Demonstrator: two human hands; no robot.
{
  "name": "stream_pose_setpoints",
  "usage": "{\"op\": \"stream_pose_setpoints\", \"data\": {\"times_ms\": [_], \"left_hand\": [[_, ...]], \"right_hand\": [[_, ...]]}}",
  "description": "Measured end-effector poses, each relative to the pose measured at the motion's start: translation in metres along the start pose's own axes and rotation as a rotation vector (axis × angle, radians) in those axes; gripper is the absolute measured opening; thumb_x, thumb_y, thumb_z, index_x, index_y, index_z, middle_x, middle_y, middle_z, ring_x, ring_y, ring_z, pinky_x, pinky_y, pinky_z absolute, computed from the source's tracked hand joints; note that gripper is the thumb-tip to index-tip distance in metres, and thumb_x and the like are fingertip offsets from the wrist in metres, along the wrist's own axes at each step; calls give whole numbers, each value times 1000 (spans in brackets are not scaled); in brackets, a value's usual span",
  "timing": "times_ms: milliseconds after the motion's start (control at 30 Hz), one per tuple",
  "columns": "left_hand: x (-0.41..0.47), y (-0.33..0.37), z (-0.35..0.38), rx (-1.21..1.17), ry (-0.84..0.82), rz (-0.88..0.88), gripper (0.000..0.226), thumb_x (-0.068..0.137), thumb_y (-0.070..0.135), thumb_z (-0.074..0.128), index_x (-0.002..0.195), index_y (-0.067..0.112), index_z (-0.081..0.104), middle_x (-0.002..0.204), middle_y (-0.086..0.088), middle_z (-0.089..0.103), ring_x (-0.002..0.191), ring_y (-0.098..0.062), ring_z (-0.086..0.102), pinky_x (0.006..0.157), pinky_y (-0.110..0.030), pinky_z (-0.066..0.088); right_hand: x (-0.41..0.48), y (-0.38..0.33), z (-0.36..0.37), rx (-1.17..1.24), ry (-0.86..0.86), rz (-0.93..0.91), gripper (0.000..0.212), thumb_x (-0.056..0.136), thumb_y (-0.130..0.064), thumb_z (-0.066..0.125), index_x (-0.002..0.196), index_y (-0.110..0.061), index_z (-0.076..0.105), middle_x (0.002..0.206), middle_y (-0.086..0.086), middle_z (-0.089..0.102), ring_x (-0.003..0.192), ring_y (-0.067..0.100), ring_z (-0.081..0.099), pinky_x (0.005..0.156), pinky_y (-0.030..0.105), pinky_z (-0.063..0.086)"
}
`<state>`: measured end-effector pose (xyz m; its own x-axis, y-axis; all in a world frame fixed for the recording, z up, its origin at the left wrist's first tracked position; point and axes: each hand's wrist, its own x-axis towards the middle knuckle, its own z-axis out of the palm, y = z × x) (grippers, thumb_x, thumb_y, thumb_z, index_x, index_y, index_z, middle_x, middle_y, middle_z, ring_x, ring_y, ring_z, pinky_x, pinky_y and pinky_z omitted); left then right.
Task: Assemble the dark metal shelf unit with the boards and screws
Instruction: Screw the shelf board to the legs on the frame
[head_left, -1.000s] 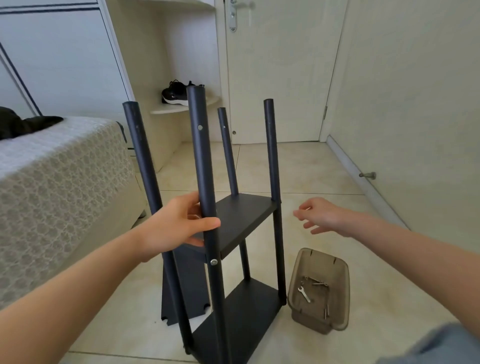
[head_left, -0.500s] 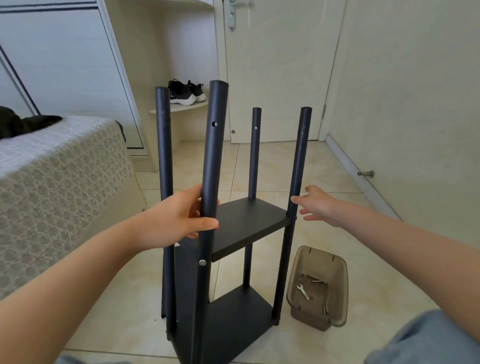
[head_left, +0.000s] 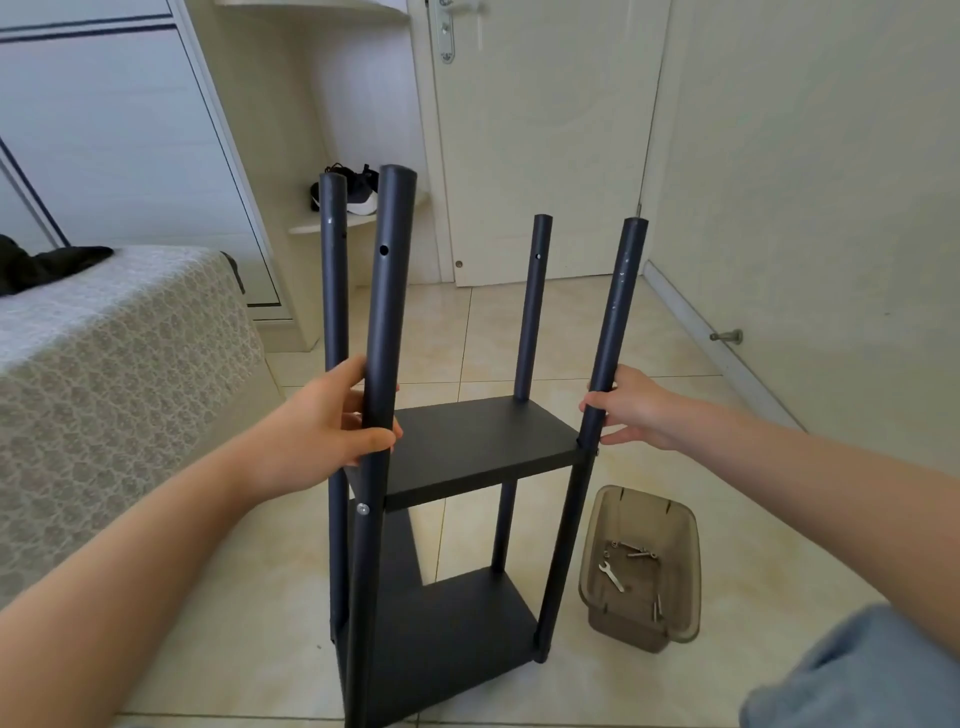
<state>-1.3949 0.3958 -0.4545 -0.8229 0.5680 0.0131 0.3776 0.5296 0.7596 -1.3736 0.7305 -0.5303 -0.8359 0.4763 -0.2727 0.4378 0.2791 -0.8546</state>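
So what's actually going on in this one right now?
A person steadies a half-built dark shelf unit on the tiled floor. The left hand grips the near-left post, and the right hand holds the near-right post just above the middle board. The bottom board is fitted too. A tub beside it holds a wrench and screws.
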Motion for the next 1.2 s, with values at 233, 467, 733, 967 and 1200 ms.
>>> {"op": "stream_pose_setpoints", "data": {"times_ms": [233,467,733,967,1200], "left_hand": [[11,-4,6,-23,203,-19,41,91,-3,66,122,20,53,106,2,69,93,-12,71,80,-29,58],[29,-5,19,37,292,-29,43,91,-8,63,125,14,49,112,1,65,96,-21,69,88,-38,56],[51,5,42,131,305,-25,46,93,-3,62,133,12,45,134,-8,58,113,-30,62,96,-45,54],[71,3,54,109,300,-25,47,92,-6,62,133,11,45,131,-7,60,109,-28,62,92,-41,54],[86,-14,69,62,288,-42,48,90,-8,64,121,23,42,120,0,61,100,-22,65,73,-24,50]], "right_hand": [[-6,7,-12,35,-30,-7,62,93,-7,63,146,-17,31,128,12,57,105,33,61,85,49,57],[-10,14,-27,14,9,-45,64,91,-8,67,146,-19,34,136,13,55,102,33,64,79,45,58],[-7,30,-53,-9,59,-56,65,89,-9,69,144,-19,37,131,13,58,94,30,66,73,42,60],[-4,42,-66,-16,108,-80,60,89,-11,69,140,-20,39,115,5,59,74,16,65,52,27,57],[-4,48,-75,-68,145,-106,58,91,-12,67,140,-22,38,115,0,55,87,24,63,75,43,59]]}}
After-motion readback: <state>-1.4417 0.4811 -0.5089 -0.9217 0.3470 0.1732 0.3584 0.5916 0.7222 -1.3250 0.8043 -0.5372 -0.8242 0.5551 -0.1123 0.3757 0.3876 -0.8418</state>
